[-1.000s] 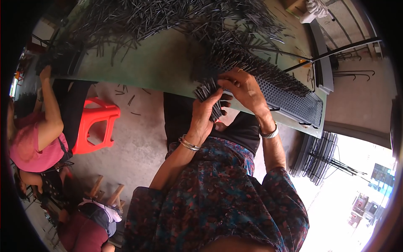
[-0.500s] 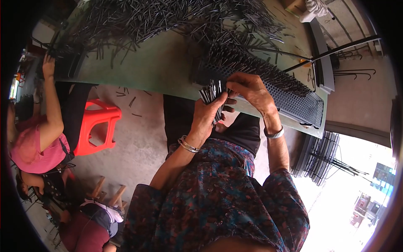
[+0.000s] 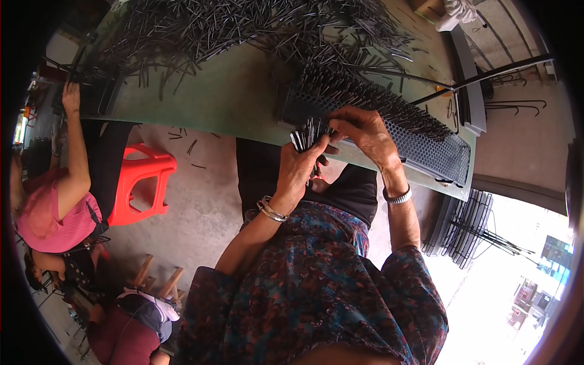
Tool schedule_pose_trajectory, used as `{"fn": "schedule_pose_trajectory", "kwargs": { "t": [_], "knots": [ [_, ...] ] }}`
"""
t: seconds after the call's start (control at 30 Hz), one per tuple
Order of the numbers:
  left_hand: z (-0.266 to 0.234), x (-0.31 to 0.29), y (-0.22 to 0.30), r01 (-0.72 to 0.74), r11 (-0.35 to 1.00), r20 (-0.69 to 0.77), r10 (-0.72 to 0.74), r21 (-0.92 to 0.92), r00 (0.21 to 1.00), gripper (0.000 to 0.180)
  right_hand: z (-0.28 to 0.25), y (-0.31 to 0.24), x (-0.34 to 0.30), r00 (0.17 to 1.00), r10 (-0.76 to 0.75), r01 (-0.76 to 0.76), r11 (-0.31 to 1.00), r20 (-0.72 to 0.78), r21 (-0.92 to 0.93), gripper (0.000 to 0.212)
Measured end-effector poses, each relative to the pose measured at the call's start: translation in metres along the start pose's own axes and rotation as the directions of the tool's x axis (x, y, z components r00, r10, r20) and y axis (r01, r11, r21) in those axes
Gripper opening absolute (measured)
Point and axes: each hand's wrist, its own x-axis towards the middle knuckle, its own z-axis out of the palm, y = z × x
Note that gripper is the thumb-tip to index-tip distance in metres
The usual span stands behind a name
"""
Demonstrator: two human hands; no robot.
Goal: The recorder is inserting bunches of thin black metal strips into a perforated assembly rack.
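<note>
A bundle of thin dark sticks [image 3: 306,135] is gripped in my left hand [image 3: 297,167], its ends fanning out above the thumb. My right hand [image 3: 365,135] is beside the bundle, thumb and fingers pinched together near the stick tops; what lies between the fingertips is too small to make out. Just beyond my hands, a long dark tray with a honeycomb of holes [image 3: 435,149] rests at the table's near edge. Many similar sticks stand upright in the holes of its far part [image 3: 389,100], while the near rows are bare.
A large heap of loose dark sticks [image 3: 201,30] covers the far side of the green table [image 3: 201,103]. A black metal bar [image 3: 499,74] crosses at the right. A red stool [image 3: 143,182] stands at left, near a co-worker in pink [image 3: 61,213]. Black wire racks [image 3: 468,228] lean at right.
The stick bundle has shifted slightly in my left hand and looks more gathered. My right hand has barely moved.
</note>
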Motion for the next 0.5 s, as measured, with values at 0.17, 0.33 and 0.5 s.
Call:
{"fn": "schedule_pose_trajectory", "kwargs": {
  "t": [0.17,0.33,0.5],
  "knots": [
    [0.0058,0.0008,0.0014,-0.033,0.995,-0.045,0.029,-0.096,0.999,0.024,0.0004,0.0009,-0.0012,0.999,-0.015,0.014,1.0,-0.03,-0.022,0.02],
    [0.0057,0.0014,0.0014,-0.013,0.97,-0.062,-0.002,-0.241,0.998,0.024,-0.0033,0.0024,0.0016,1.0,-0.012,0.012,0.999,-0.007,0.031,0.023],
    [0.0053,0.0004,0.0047,0.023,0.979,-0.026,-0.029,-0.202,0.999,0.026,-0.0017,-0.0012,0.0014,1.0,-0.017,0.017,1.0,-0.017,-0.018,0.022]
  ]
}}
